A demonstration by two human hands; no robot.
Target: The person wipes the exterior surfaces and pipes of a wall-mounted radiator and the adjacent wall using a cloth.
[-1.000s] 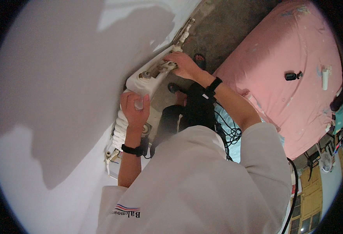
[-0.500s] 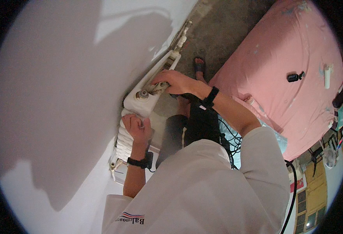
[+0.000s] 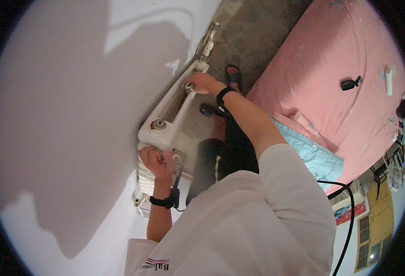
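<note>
A white radiator [image 3: 162, 140] runs along the wall, with a round metal fitting [image 3: 158, 124] on its near end section. My right hand [image 3: 205, 83] is closed at the radiator's far end, its fingers curled over the top. A small pale, rolled-looking piece [image 3: 190, 86] shows at those fingers; its kind is unclear. My left hand [image 3: 159, 164] is curled at the ribbed near side of the radiator, just below the end section. What lies within its fingers, if anything, is hidden. Beside it sits a pale round fitting [image 3: 178, 158]. Black bands circle both wrists.
A white pipe with a valve [image 3: 208, 48] leaves the radiator's far end. On the right stands a bed with a pink sheet [image 3: 303, 78], holding a small black device [image 3: 348, 85], a white cylinder [image 3: 389, 82] and light-blue cloth [image 3: 310, 152]. A black cable [image 3: 351, 216] hangs at my right.
My right hand has slid farther along the radiator, away from me, with the pale piece, uncovering the middle of its top. My left hand has shifted slightly down and stays curled.
</note>
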